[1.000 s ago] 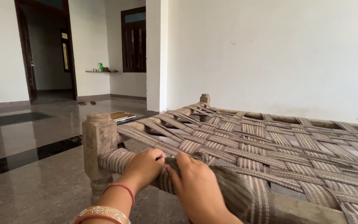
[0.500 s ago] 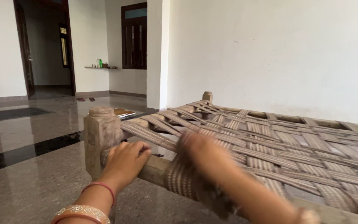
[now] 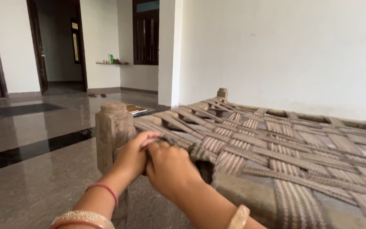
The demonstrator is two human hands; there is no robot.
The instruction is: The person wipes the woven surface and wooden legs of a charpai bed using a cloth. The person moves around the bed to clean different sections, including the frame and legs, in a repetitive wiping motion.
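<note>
A wooden cot frame with a carved corner post (image 3: 114, 127) carries a bed of woven brown striped straps (image 3: 272, 148). My left hand (image 3: 134, 153) rests against the near rail just right of the post, fingers curled onto a strap. My right hand (image 3: 170, 167) sits beside it, closed around a dark bunched strap end (image 3: 204, 163) at the rail. Bangles show on both wrists.
A polished stone floor (image 3: 43, 169) with a dark band stretches left toward open doorways. A flat object (image 3: 135, 109) lies on the floor beyond the cot. A white wall (image 3: 284, 51) stands behind the cot, and a small shelf (image 3: 112, 62) holds bottles far back.
My right hand swung back from over the weave to the rail beside my left hand and closed on the strap end. The view shifted slightly left and lower.
</note>
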